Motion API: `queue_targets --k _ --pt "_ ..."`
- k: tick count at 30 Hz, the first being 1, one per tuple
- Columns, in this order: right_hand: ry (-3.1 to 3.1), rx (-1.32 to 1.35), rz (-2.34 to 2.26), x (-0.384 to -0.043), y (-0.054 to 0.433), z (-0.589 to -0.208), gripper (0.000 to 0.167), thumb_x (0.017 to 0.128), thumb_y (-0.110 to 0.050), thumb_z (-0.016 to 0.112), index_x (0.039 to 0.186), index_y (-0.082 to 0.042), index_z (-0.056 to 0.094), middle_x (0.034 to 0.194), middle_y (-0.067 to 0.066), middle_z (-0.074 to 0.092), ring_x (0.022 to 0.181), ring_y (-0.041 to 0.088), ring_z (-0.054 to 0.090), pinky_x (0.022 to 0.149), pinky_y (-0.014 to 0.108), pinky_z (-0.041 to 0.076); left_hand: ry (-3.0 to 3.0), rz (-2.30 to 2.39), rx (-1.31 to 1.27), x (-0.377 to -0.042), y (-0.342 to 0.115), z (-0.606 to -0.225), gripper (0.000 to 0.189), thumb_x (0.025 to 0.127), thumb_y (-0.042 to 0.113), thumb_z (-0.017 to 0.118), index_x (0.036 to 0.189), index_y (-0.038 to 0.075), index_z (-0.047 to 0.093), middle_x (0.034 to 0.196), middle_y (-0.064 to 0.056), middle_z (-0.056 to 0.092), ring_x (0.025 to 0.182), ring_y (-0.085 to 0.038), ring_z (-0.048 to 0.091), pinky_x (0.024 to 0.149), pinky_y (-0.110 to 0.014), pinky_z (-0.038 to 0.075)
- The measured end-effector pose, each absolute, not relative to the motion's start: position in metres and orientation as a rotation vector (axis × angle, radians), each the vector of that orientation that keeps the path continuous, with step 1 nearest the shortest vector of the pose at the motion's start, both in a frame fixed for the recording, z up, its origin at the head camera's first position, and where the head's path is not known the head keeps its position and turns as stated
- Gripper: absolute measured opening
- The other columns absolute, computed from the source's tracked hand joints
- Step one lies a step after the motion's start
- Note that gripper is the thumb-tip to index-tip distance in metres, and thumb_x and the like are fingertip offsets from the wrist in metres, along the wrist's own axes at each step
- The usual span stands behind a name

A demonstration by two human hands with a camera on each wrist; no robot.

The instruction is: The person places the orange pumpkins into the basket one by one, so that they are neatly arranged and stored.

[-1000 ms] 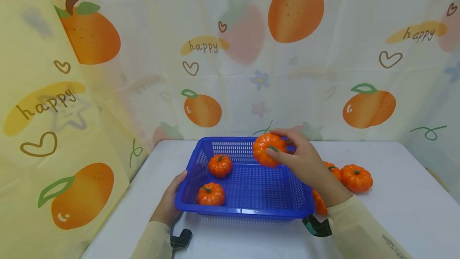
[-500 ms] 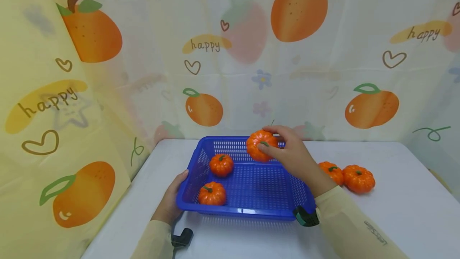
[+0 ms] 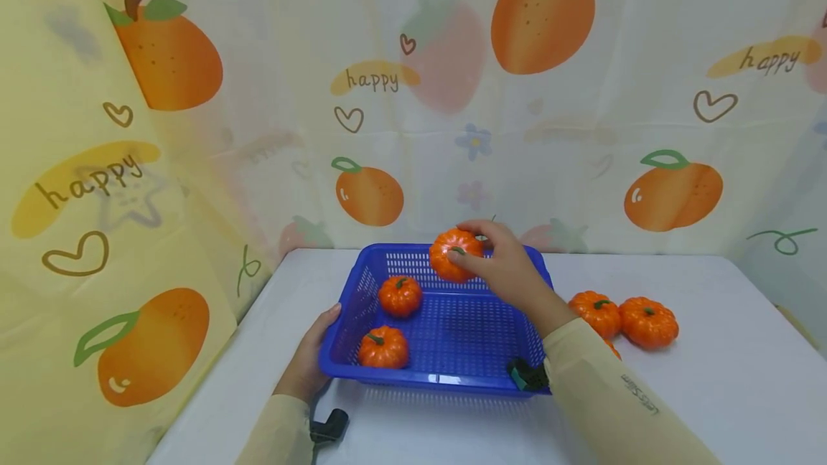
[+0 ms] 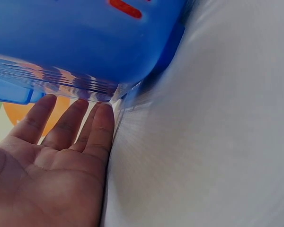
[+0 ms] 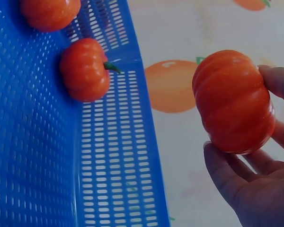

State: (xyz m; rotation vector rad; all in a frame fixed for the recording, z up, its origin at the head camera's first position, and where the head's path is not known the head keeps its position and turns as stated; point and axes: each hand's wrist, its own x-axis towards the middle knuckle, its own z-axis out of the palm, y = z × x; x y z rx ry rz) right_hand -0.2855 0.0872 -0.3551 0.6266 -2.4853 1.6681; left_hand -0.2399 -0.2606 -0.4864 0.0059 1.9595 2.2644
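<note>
Between thumb and fingers, my right hand point(image 3: 510, 264) grips a small orange pumpkin point(image 3: 452, 257) with a green stem, held up over the back rim of the blue plastic basket point(image 3: 439, 379). In the right wrist view the gripped pumpkin point(image 5: 234, 101) hangs beside the basket wall, apart from it. Two more pumpkins sit inside at the left, one toward the back point(image 3: 400, 297) and one toward the front point(image 3: 384, 348). My left hand point(image 3: 309, 357) is at the basket's left side; in the left wrist view its straight fingers point(image 4: 99, 127) touch the slotted wall.
Right of the basket, several pumpkins point(image 3: 649, 323) lie on the white table point(image 3: 723, 379), one partly hidden by my right sleeve point(image 3: 620, 386). A patterned cloth point(image 3: 568, 128) hangs behind the table. Dark wrist cameras point(image 3: 331, 427) are strapped to both wrists.
My right hand has carried its pumpkin leftward and slightly up above the basket's back edge. The left hand, the basket and the two pumpkins inside have stayed in place.
</note>
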Motion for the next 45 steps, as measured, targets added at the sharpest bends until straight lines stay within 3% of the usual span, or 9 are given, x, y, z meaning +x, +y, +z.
queue_targets --k 14,27,37,45 --pt "-2.526 0.608 1.728 -0.304 0.064 -0.363 0.053 0.104 -0.03 0.078 0.149 -0.008 0.061 0.149 0.016 0.053 0.121 0.038 0.06 0.09 0.044 0.062 1.928 2.279 0.027 -0.241 -0.261 -0.487 0.079 0.109 0.057 0.046 0.169 0.007 0.036 0.169 -0.018 0.041 0.154 -0.037 0.039 0.124 -0.053 0.029" --pt "-2.697 0.558 1.579 -0.315 0.057 -0.375 0.054 0.105 -0.028 0.076 0.152 -0.007 0.059 0.152 0.017 0.055 0.131 0.039 0.06 0.106 0.051 0.054 1.979 2.255 0.006 -0.242 -0.26 -0.488 0.082 0.107 0.062 0.048 0.17 0.009 0.037 0.17 -0.017 0.04 0.155 -0.038 0.038 0.124 -0.059 0.027" --pt "-2.843 0.626 1.401 -0.323 0.055 -0.39 0.046 0.104 -0.022 0.077 0.143 -0.002 0.065 0.138 0.017 0.065 0.124 0.036 0.062 0.106 0.051 0.053 1.985 2.252 0.0 -0.242 -0.259 -0.488 0.082 0.108 0.062 0.047 0.17 0.009 0.037 0.17 -0.017 0.041 0.154 -0.039 0.039 0.124 -0.058 0.028" --pt "-2.986 0.595 1.23 -0.327 0.054 -0.4 0.05 0.104 -0.025 0.077 0.148 -0.006 0.064 0.141 0.014 0.065 0.129 0.035 0.06 0.114 0.053 0.046 1.986 2.262 0.022 -0.241 -0.26 -0.488 0.081 0.109 0.059 0.046 0.17 0.007 0.035 0.17 -0.019 0.04 0.154 -0.04 0.039 0.124 -0.059 0.028"
